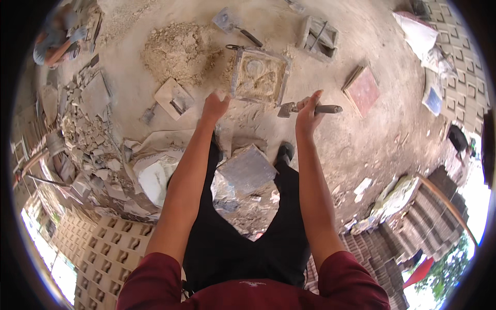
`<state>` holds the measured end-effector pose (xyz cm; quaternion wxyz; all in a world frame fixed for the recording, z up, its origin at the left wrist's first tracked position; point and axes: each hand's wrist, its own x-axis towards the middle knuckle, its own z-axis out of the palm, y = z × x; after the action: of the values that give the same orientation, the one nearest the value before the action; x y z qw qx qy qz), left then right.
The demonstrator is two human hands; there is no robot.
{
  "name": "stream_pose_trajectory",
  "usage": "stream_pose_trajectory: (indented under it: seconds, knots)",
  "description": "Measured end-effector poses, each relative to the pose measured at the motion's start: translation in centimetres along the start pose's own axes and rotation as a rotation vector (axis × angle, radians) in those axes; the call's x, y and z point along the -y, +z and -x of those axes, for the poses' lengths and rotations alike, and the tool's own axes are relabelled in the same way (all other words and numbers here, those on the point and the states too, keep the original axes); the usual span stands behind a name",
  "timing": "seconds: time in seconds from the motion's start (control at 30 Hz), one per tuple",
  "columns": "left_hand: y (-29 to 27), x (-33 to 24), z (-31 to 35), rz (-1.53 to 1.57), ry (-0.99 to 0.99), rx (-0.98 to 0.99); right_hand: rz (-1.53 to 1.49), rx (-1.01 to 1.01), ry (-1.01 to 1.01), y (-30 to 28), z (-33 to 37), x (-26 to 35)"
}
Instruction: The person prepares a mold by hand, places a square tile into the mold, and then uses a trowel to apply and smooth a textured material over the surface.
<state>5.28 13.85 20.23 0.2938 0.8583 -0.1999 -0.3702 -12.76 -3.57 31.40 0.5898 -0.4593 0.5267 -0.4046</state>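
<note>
A square moulding frame [284, 82] lies on the ground ahead of me, packed with tan sand [268, 89] that bears a round mark and uneven hollows. My left hand [216, 107] is by the frame's near left corner, its fingers curled; whether it touches the frame or holds anything is hidden. To the right of the frame, my right hand [309, 114] is closed round a small trowel [328, 109]. The trowel's short metal blade points left toward the frame's near right corner, and its dark handle sticks out to the right.
A sand heap [181, 49] rises beyond the frame, beside a dark-handled shovel [250, 36]. Around lie a grey box [333, 49], a reddish board [364, 92], a pale board [168, 98] and rubble [82, 121]. Another person [57, 44] sits far left. A grey slab [248, 169] lies between my feet.
</note>
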Motion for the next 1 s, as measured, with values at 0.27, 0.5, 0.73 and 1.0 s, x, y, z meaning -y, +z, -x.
stream_pose_trajectory:
  seconds: [0.27,0.5,0.73,1.0]
  knots:
    - [10.6,4.7,-10.3,-0.155,0.036,-0.325,-0.002,0.09,-0.165,1.5,-6.3,-8.1]
    - [12.3,4.2,-14.7,0.05,0.078,-0.415,0.213,0.015,-0.365,1.5,-9.9,-10.9]
    - [14.3,5.3,-15.0,-0.08,0.023,-0.315,0.187,-0.018,-0.463,1.4,-10.0,-13.2]
    - [14.7,6.3,-16.7,0.037,0.053,-0.444,0.24,-0.059,-0.452,2.3,-8.9,-14.3]
